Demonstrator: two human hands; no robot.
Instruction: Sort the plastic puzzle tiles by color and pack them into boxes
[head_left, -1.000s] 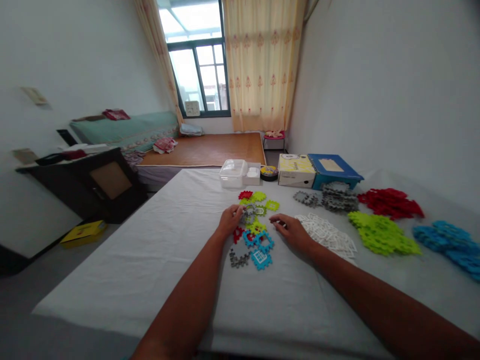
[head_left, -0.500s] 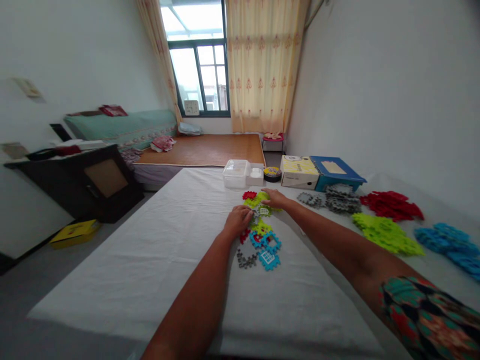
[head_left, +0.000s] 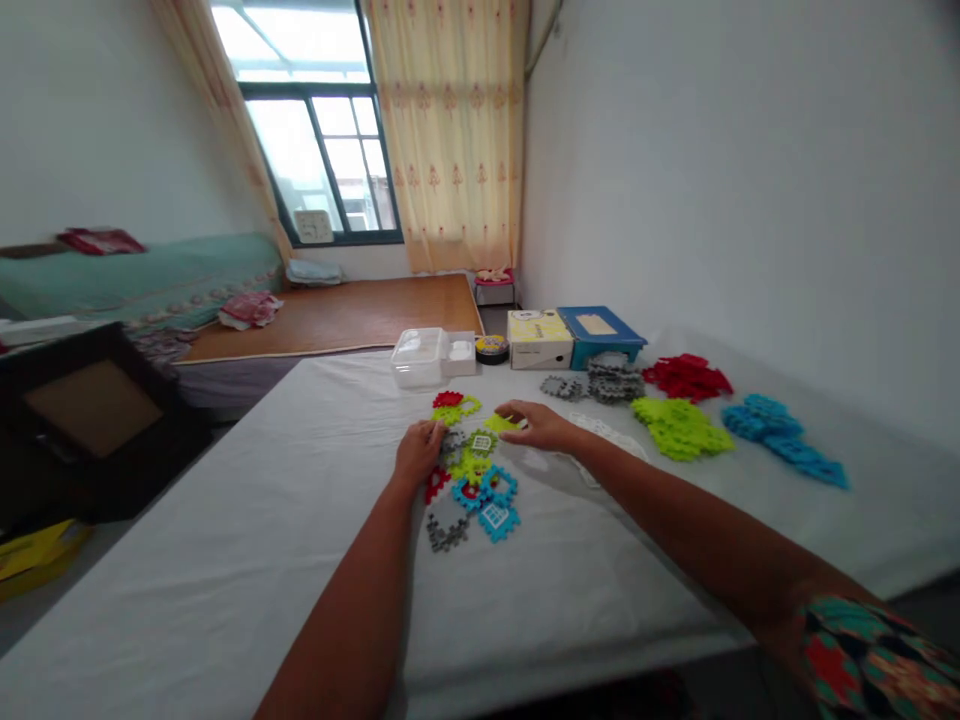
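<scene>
My right hand (head_left: 534, 426) pinches a lime-green toothed plastic tile (head_left: 499, 424) between thumb and fingers, just right of a small heap. At the heap's left edge lies my left hand (head_left: 420, 450), fingers slightly bent and touching a grey toothed tile (head_left: 452, 448). Nearby lie a red tile (head_left: 448, 398), an olive-green tile with a white window insert (head_left: 482, 442) and a lime tile (head_left: 470, 466). Closer to me are a blue frame (head_left: 500, 486), a blue tile with a white window (head_left: 498, 518), a red piece (head_left: 436, 485) and a dark grey piece (head_left: 447, 532).
Along the right lie grey (head_left: 615, 380), red (head_left: 686, 377), lime (head_left: 681, 430) and blue (head_left: 780, 435) tile piles, with white pieces (head_left: 609, 433) behind my right forearm. A clear plastic box (head_left: 418, 357), a yellow-white box (head_left: 539, 340) and a blue box (head_left: 606, 335) stand at the back.
My right hand has moved off the heap to the right, holding a lime-green tile, and more of the grey tile shows. My left hand stays by the heap. The view has turned right.
</scene>
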